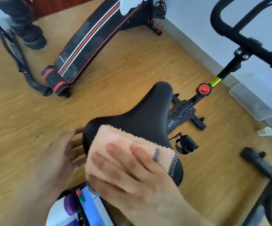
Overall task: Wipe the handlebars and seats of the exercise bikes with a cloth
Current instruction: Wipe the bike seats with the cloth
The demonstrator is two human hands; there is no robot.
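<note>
Your right hand (pixel 132 173) lies flat on the peach cloth (pixel 115 144), its fingers (pixel 115 152) spread and pressing the cloth down on the wide rear of the black bike seat (pixel 148 115) rather than gripping it. Your left hand (pixel 63 154) sits just beside the seat's left edge with its fingers loosely open; motion blur makes it hard to tell whether they touch the seat. The seat's nose points away from you toward the handlebars (pixel 239 30) at upper right. A curved sit-up bench (pixel 89 43) stands on the wooden floor (pixel 34 111) beyond.
</note>
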